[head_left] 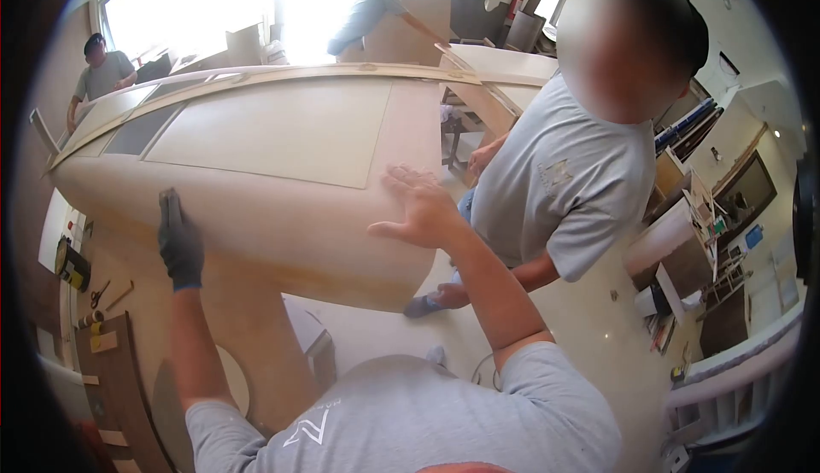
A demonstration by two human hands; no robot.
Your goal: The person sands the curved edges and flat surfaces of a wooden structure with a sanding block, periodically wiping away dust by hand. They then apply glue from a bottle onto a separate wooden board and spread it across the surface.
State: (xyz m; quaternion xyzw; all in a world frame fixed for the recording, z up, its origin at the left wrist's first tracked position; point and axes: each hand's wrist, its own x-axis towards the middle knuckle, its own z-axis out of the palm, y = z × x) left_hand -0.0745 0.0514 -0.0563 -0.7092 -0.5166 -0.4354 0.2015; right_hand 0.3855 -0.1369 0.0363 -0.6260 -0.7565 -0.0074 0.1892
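A large pale board (282, 208) with a rounded near edge stretches across in front of me. A cream rectangular sheet (273, 127) lies on its face, beside a grey rectangle (147, 134). My left hand (181, 247), in a dark grey glove, is at the board's near left part. Its fingers are pressed together around something dark at the tips, which I cannot make out. My bare right hand (417, 208) rests at the board's right part, palm down with fingers spread, just right of the cream sheet's corner.
A co-worker (564, 166) in a grey shirt stands close at the board's right end. Another person (104, 72) is at the far left, and one (371, 16) leans over at the back. Scissors (100, 294) and a dark can (73, 264) are at lower left. A cluttered bench (675, 259) stands right.
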